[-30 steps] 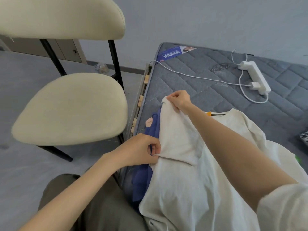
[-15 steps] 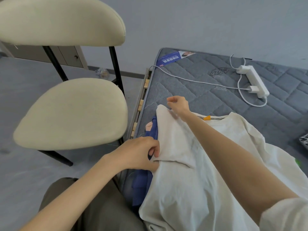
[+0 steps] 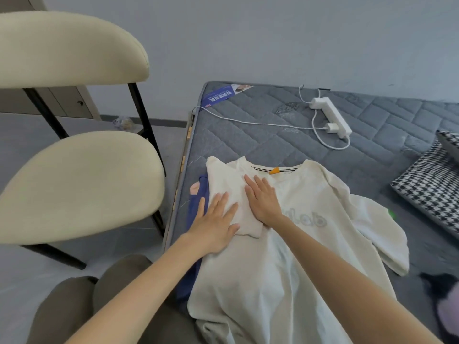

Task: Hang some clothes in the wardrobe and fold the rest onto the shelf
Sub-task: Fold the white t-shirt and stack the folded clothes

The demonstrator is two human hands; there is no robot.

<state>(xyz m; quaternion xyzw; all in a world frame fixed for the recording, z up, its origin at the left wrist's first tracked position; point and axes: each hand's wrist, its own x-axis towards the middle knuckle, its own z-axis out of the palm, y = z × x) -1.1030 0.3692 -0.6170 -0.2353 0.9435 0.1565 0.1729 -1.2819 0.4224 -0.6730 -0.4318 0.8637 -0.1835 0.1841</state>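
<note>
Cream T-shirt (image 3: 248, 281): spread front-up on the grey bed (image 3: 248, 145), collar toward the wall, chair-side sleeve folded in over the chest.
Left hand (image 3: 216, 227): grip released, palm flat on the folded sleeve.
Right hand (image 3: 263, 204): grip released, fingers straight, pressing the chest just beside the left hand.
Blue garment (image 3: 195, 212): under the shirt's chair-side edge.
Power strip (image 3: 331, 117): on the bed, well apart from the shirt.
Chair (image 3: 79, 187): beside the bed.

A grey quilted mattress (image 3: 248, 145) carries a cream cotton T-shirt (image 3: 310, 207), a white plastic power strip (image 3: 331, 117) and a black-and-white houndstooth fabric piece (image 3: 432, 184).
</note>
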